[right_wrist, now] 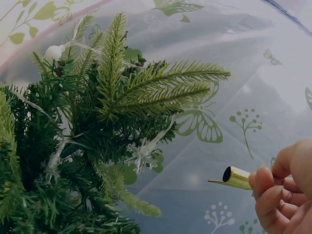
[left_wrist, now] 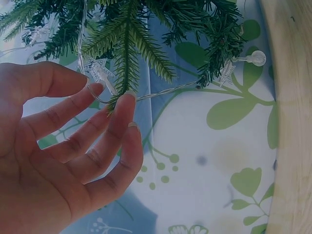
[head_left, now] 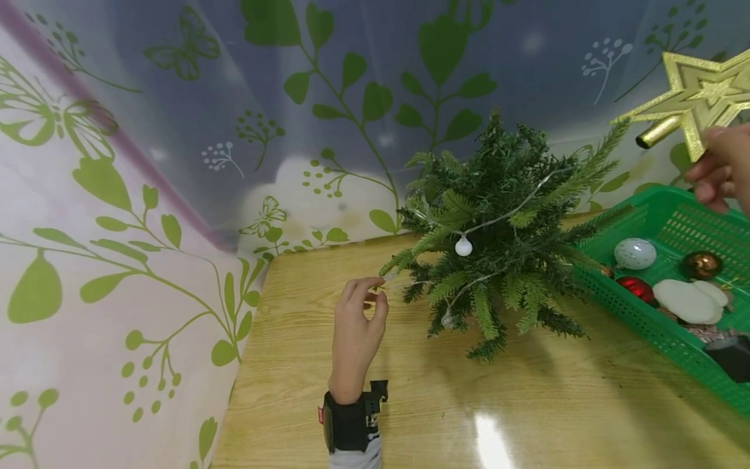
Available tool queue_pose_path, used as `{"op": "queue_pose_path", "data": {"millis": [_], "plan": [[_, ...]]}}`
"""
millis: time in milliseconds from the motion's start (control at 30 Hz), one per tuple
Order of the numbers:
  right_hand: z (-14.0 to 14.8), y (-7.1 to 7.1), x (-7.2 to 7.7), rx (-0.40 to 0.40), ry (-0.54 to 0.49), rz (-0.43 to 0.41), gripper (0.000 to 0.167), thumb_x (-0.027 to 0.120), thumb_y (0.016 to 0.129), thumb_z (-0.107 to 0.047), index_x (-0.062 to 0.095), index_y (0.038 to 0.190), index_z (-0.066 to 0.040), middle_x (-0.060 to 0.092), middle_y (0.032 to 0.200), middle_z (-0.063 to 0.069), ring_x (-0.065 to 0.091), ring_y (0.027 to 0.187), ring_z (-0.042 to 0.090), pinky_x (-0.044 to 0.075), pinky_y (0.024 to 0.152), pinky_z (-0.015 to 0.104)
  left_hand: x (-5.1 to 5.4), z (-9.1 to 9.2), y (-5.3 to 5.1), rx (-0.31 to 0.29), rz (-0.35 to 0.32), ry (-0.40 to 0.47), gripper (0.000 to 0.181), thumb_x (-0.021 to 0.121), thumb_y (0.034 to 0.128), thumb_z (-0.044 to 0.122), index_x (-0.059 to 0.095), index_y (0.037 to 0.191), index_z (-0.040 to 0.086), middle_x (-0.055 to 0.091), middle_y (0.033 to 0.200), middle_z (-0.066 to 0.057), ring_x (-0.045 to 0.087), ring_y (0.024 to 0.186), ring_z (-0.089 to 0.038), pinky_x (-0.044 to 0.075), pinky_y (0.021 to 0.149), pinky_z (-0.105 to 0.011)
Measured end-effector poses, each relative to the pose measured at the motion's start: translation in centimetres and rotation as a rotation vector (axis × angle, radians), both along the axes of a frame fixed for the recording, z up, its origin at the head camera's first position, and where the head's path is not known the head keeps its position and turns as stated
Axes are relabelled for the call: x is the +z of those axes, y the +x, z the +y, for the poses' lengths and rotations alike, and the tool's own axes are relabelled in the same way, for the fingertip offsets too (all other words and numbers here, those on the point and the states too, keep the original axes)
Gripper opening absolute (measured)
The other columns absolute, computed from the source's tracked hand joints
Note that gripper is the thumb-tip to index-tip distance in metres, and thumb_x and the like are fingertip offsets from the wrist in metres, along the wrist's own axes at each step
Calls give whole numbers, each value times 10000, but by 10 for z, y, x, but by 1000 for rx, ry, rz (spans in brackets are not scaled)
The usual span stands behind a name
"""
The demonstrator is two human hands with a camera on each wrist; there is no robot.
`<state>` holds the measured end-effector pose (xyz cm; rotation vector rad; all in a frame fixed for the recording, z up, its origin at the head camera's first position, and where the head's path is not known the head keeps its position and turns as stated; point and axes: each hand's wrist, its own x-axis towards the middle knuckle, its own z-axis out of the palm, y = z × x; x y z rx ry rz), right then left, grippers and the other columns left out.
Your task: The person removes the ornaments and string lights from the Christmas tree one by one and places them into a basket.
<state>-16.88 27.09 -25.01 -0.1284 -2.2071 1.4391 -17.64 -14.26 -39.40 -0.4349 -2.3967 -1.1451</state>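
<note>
My left hand point(head_left: 356, 326) is at the left side of a small artificial Christmas tree point(head_left: 498, 215), its fingers loosely curved. In the left wrist view, its fingertips touch a branch tip point(left_wrist: 125, 68) and the clear wire point(left_wrist: 161, 92) of a string of lights; in the head view a small gap shows between thumb and fingers. A clear star-shaped light point(left_wrist: 99, 69) hangs by the thumb. At upper right, my right hand point(head_left: 726, 163) pinches a gold star tree topper point(head_left: 697, 91) by one point. The topper's hollow gold tube point(right_wrist: 237, 177) faces the tree.
A green plastic basket point(head_left: 633, 312) stands right of the tree, holding a white speckled bauble point(head_left: 635, 253), a red bauble point(head_left: 637, 288), a brown bauble point(head_left: 702, 264) and other pieces. The wooden table point(head_left: 281, 378) meets a leaf-patterned curtain point(head_left: 176, 286) behind and at left.
</note>
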Motion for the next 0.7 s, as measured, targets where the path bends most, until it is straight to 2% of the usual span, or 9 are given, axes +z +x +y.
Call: {"op": "queue_pose_path", "data": {"millis": [100, 233, 300, 433, 467, 533, 600, 700], "plan": [[-1, 3, -9, -18, -40, 19, 323, 359, 1040, -198, 551, 780, -209, 495, 515, -118, 390, 370, 51, 239, 359, 274, 0, 0, 0, 0, 0, -1, 200, 584, 938, 21, 671, 1119, 38, 610, 1065, -130, 631, 857, -244, 538, 753, -414], [-1, 9, -33, -45, -117, 52, 189, 407, 1031, -202, 520, 880, -185, 534, 568, -159, 406, 385, 31, 243, 353, 248, 0, 0, 0, 0, 2, -9, 203, 585, 940, 26, 670, 1123, 40, 610, 1065, -129, 633, 857, -238, 538, 748, -388], [-1, 13, -44, -38, -153, 36, 241, 415, 1027, -185, 543, 823, -182, 538, 561, -147, 408, 380, 39, 246, 339, 245, -1, 0, 0, -2, 2, -8, 204, 584, 940, 26, 669, 1125, 39, 610, 1068, -132, 634, 857, -239, 539, 747, -395], [4, 19, -72, 56, -331, 33, 341, 448, 1016, -131, 613, 719, -159, 560, 549, -79, 428, 383, 67, 218, 337, 269, -1, -1, 0, -3, -2, -4, 204, 583, 942, 26, 666, 1129, 30, 607, 1073, -136, 632, 862, -241, 536, 752, -398], [9, 19, -82, 74, -370, 25, 346, 459, 1012, -129, 624, 708, -147, 566, 551, -61, 431, 387, 79, 216, 341, 279, -1, -1, 0, -3, -3, -4, 204, 583, 943, 27, 666, 1129, 26, 607, 1073, -137, 631, 862, -244, 536, 753, -399], [25, 15, -113, 95, -411, 10, 308, 496, 1005, -147, 647, 738, -123, 589, 567, -40, 461, 401, 97, 240, 345, 286, -1, -1, 0, -2, -4, -6, 204, 583, 944, 30, 666, 1130, 25, 607, 1071, -135, 629, 862, -241, 536, 754, -390], [43, 11, -146, 59, -351, -58, 286, 513, 1003, -237, 643, 790, -97, 599, 590, -36, 485, 428, 116, 306, 362, 287, -1, -1, 0, -4, -4, -3, 203, 584, 943, 30, 667, 1129, 19, 607, 1068, -135, 629, 858, -241, 537, 752, -394], [66, 9, -196, -16, -194, -168, 338, 506, 988, -380, 628, 894, -79, 614, 634, -55, 524, 472, 138, 379, 394, 302, -1, -1, 0, -1, -4, -1, 201, 586, 941, 31, 670, 1124, 23, 609, 1066, -132, 631, 852, -237, 539, 748, -389]]}}
